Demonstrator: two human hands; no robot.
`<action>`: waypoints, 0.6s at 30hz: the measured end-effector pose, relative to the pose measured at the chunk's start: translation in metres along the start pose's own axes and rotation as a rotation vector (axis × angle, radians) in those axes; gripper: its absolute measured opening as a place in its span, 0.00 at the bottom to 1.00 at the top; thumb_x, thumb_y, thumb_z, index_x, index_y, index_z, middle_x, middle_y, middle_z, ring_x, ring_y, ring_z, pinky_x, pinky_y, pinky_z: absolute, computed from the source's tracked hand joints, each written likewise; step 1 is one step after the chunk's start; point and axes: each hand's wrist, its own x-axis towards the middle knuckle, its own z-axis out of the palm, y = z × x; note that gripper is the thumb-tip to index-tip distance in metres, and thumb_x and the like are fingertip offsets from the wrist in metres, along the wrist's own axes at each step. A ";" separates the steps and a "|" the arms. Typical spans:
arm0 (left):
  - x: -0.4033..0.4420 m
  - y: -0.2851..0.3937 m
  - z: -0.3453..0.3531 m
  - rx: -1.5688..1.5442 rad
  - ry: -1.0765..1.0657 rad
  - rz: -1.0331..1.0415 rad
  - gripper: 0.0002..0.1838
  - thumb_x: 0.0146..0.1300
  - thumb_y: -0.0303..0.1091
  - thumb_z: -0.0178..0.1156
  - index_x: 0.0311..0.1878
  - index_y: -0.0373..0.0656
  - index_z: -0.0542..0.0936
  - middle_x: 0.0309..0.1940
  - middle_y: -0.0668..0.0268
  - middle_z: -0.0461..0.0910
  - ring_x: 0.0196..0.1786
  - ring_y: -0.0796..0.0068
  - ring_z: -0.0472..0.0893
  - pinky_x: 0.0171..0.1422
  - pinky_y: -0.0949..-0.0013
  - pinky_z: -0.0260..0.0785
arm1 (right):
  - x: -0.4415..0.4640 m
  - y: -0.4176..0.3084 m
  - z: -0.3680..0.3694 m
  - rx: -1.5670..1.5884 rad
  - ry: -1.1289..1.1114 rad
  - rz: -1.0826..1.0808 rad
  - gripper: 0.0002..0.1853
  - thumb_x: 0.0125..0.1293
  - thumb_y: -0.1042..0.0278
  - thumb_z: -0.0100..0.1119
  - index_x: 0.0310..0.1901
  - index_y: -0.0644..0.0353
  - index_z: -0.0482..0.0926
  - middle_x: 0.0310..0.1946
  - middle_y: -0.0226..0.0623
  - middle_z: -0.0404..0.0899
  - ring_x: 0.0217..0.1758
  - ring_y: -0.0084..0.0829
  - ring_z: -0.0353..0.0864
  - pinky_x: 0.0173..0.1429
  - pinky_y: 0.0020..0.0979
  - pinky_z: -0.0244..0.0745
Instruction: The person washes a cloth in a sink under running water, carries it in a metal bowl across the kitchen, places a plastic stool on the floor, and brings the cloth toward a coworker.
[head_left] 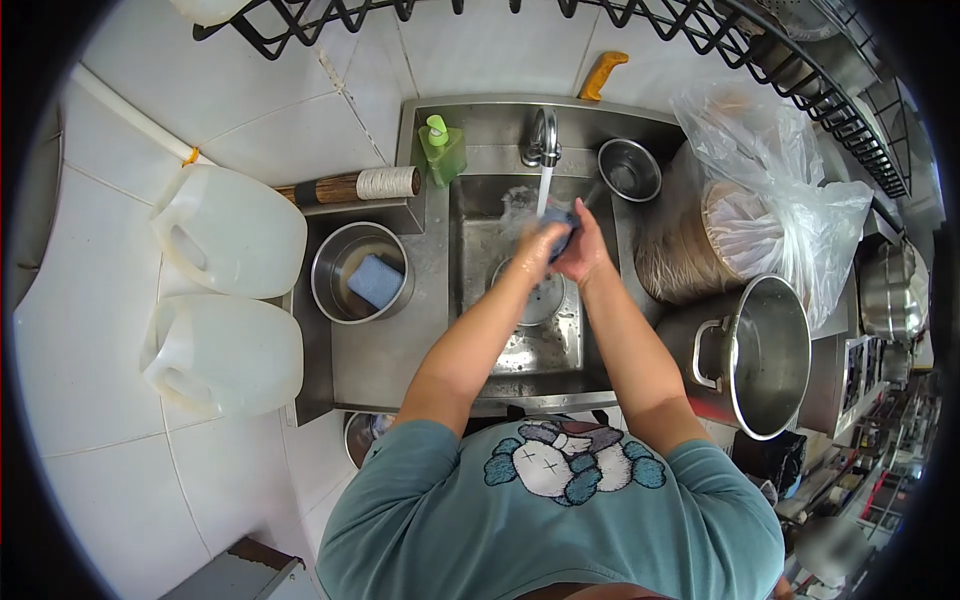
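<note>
Water runs from the faucet (pixel 542 140) into the steel sink (pixel 560 352). Under the stream my left hand (pixel 538 246), slightly blurred, is closed on a dark blue cloth or sponge (pixel 562 228). My right hand (pixel 588 244) holds the same blue thing from the other side, its palm turned toward it. Beneath my hands a round metal piece (pixel 543 300) lies in the sink. To the left, a steel pot (pixel 322 282) holds a light blue sponge (pixel 376 281).
Two plastic jugs (pixel 236 232) stand at the left. A green soap bottle (pixel 442 155) is behind the sink's left corner. At the right are a small steel bowl (pixel 629 170), a plastic-bagged bundle (pixel 680 240) and a large pot (pixel 775 350). A black rack (pixel 640 12) hangs above.
</note>
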 end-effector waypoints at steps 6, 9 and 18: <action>-0.053 0.004 0.035 0.799 0.053 0.845 0.12 0.48 0.28 0.63 0.38 0.38 0.80 0.43 0.60 0.79 0.45 0.58 0.75 0.51 0.62 0.69 | 0.103 0.012 -0.115 -0.014 -0.700 0.166 0.22 0.66 0.37 0.51 0.32 0.50 0.77 0.32 0.36 0.79 0.36 0.34 0.78 0.41 0.36 0.75; -0.081 0.014 0.045 0.757 0.016 0.871 0.07 0.44 0.27 0.65 0.26 0.36 0.79 0.35 0.56 0.80 0.40 0.53 0.75 0.46 0.59 0.69 | 0.107 0.017 -0.108 -0.302 -0.627 0.061 0.16 0.70 0.51 0.51 0.41 0.55 0.78 0.35 0.35 0.79 0.38 0.30 0.78 0.42 0.30 0.75; -0.026 0.033 0.018 0.934 0.260 0.861 0.06 0.48 0.26 0.64 0.23 0.38 0.76 0.20 0.55 0.76 0.25 0.51 0.76 0.31 0.61 0.68 | 0.102 0.035 -0.098 -0.072 -0.455 -0.178 0.12 0.72 0.61 0.47 0.47 0.57 0.77 0.37 0.34 0.79 0.39 0.28 0.80 0.46 0.32 0.76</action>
